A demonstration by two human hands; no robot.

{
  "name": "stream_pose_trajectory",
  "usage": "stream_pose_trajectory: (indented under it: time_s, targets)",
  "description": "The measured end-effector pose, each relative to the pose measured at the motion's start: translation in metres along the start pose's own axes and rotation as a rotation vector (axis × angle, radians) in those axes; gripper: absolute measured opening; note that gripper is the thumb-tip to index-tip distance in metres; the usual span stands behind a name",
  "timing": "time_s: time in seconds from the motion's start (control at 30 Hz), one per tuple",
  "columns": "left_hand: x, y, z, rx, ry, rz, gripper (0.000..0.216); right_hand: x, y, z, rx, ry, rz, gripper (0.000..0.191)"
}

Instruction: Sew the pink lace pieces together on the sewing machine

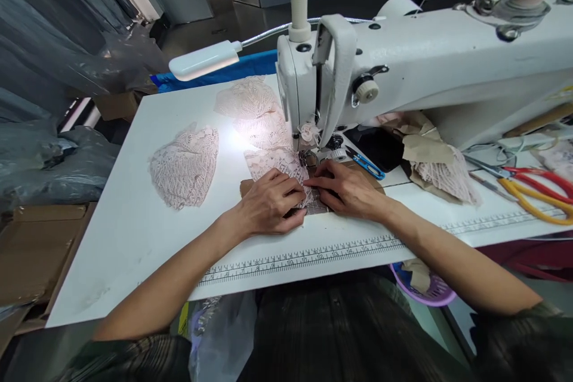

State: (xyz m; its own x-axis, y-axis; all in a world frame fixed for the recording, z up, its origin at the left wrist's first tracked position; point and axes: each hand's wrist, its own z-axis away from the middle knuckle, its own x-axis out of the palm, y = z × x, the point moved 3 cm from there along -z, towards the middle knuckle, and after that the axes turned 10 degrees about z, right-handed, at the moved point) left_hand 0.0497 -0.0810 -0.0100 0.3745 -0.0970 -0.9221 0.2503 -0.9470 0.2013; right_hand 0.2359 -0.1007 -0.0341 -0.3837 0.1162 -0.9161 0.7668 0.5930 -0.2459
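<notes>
- Left hand [274,202] and right hand [347,190], two in all, rest with bent fingers on one pink lace piece [268,162], just near of the presser area; whether either pinches it, I cannot tell.
- Near right: one purple basket [433,293], partly hidden under the white table [134,239].
- One printed ruler [304,258], crossed by the right forearm.
- Right: one yellow handle [535,202] and one red handle [548,178]; one pair of scissors or two is unclear.
- Beyond the right hand: one blue snips [367,165].
- Left: one separate lace cup [185,167]; farther, overlapping lace [248,98], uncountable.
- Far: one lamp [206,61]; one sewing machine [412,65], cut off rightward.
</notes>
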Motion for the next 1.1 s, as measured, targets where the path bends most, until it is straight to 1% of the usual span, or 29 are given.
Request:
stream_pose_trajectory:
  time_s: [0.17, 0.3, 0.53, 0.77, 0.83, 1.0, 1.1]
  targets:
    - [-0.001, -0.001, 0.001, -0.003, -0.012, -0.011, 0.024, 0.002, -0.002, -0.001, 0.013, -0.013, 0.035, 0.035]
    - [-0.002, -0.002, 0.001, -0.005, 0.007, -0.025, 0.025, 0.002, -0.003, -0.005, 0.054, -0.059, 0.129, 0.035]
    - [0.001, -0.004, 0.002, -0.068, 0.021, -0.044, 0.030, 0.001, -0.009, -0.014, 0.125, -0.199, 0.333, 0.041]
    - [0.005, -0.006, 0.002, -0.085, 0.020, -0.086, 0.036, -0.002, -0.008, -0.024, 0.179, -0.347, 0.383, 0.045]
    - [0.006, -0.008, 0.002, -0.083, 0.022, -0.097, 0.038, -0.002, -0.006, -0.022, 0.171, -0.345, 0.377, 0.046]
    - [0.008, -0.014, 0.003, -0.091, 0.017, -0.081, 0.042, -0.002, -0.002, -0.013, 0.132, -0.249, 0.318, 0.045]
    - [0.009, -0.019, 0.003, -0.109, 0.010, -0.062, 0.043, -0.001, 0.000, -0.009, 0.132, -0.228, 0.296, 0.045]
